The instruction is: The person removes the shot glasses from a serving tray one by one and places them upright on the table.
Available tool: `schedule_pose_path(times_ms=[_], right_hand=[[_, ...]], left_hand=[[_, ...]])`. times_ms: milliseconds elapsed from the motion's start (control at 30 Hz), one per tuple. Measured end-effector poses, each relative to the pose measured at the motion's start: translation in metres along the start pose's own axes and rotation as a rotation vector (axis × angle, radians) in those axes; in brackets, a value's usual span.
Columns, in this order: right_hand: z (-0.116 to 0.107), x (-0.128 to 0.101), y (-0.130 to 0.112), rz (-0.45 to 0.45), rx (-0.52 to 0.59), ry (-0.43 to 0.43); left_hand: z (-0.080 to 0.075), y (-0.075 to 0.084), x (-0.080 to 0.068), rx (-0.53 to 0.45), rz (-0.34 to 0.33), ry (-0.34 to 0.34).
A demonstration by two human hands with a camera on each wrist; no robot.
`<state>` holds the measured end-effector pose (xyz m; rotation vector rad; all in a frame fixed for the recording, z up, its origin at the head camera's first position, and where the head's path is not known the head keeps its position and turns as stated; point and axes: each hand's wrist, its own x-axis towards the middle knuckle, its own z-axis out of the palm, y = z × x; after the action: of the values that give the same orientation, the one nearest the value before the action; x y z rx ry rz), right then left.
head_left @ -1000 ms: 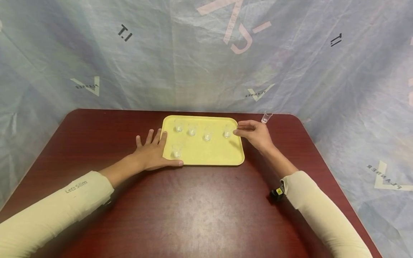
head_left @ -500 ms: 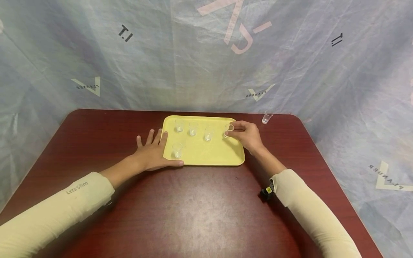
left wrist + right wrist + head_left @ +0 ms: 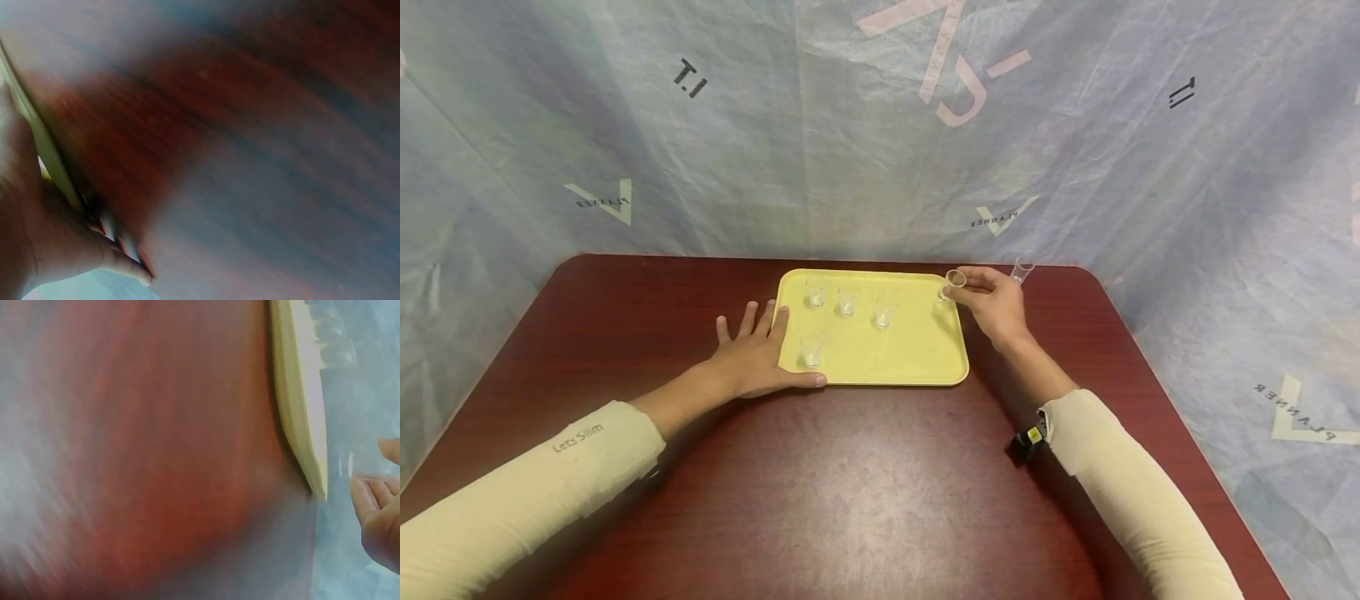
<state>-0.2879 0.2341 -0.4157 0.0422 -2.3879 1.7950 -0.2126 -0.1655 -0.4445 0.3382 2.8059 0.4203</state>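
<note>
Red table (image 3: pixel 865 483): right hand (image 3: pixel 996 304) fingertips pinch cup (image 3: pixel 953 282).

Four small clear cups (image 3: pixel 847 301) crowd the yellow tray's (image 3: pixel 917 354) left and upper part; its lower right and the bench (image 3: pixel 865 483) foreground lie open

Yellow tray (image 3: pixel 917 367) on tabletop (image 3: pixel 850 483): four clear cups (image 3: pixel 847 301) inside. Right hand (image 3: pixel 996 304) pinches a fifth cup (image 3: pixel 953 282) above tray's far right corner. Left hand (image 3: pixel 752 358) flat on tray's left edge.
</note>
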Motion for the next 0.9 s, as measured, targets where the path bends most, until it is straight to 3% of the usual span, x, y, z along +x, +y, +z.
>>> schedule_pose_path(times_ms=[167,533,900], right_hand=[[-0.020,0.012,0.003,0.020,-0.090,0.090],[-0.039,0.034,0.017,0.263,-0.166,0.224],[-0.033,0.050,0.022,0.258,-0.179,0.289]], left_hand=[[-0.001,0.001,0.000,-0.007,0.004,-0.003],[-0.001,0.002,-0.001,-0.012,0.006,-0.014],[-0.002,0.003,-0.001,-0.009,0.006,-0.005]])
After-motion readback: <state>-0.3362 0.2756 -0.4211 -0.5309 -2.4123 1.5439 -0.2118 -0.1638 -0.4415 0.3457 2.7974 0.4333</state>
